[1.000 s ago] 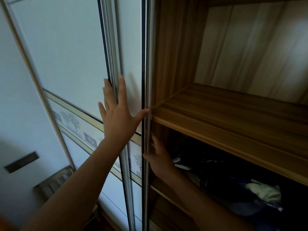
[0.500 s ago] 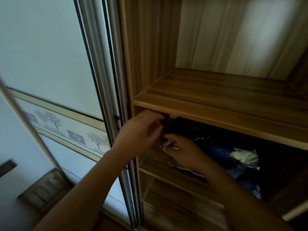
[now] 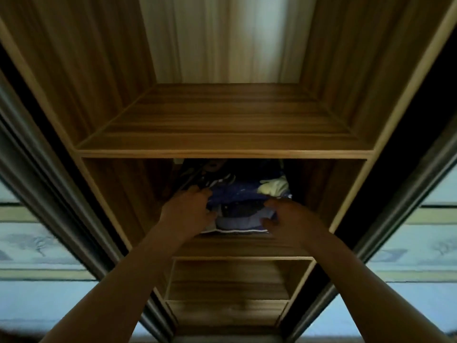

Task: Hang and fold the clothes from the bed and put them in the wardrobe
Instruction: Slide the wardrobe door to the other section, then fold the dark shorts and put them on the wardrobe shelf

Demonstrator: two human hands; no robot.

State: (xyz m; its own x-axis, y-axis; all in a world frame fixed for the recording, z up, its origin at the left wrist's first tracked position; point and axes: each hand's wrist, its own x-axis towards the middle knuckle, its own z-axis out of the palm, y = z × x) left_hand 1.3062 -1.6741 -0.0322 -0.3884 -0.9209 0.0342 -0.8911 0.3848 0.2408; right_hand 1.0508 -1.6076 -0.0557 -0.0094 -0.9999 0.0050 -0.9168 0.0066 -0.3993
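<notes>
The wooden wardrobe (image 3: 222,153) stands open in front of me, seen through its middle section. In the compartment under the upper shelf lies a stack of dark blue and purple clothes (image 3: 241,209), with a pale yellow-green piece (image 3: 274,188) at the back right. My left hand (image 3: 188,212) curls over the left side of the stack. On the stack's right side sits my right hand (image 3: 284,219), fingers bent on the cloth. Both hands appear to grip the stack, though the image is dim and blurred.
The upper shelf (image 3: 227,120) holds nothing visible. A lower compartment (image 3: 235,280) sits below the clothes. Sliding door frames (image 3: 61,194) flank the opening, with white tree-patterned door panels on the left (image 3: 32,243) and right (image 3: 420,243).
The view swung from the left door to face the open section squarely. My left hand left the sliding door, and both hands reached into the middle compartment onto the clothes.
</notes>
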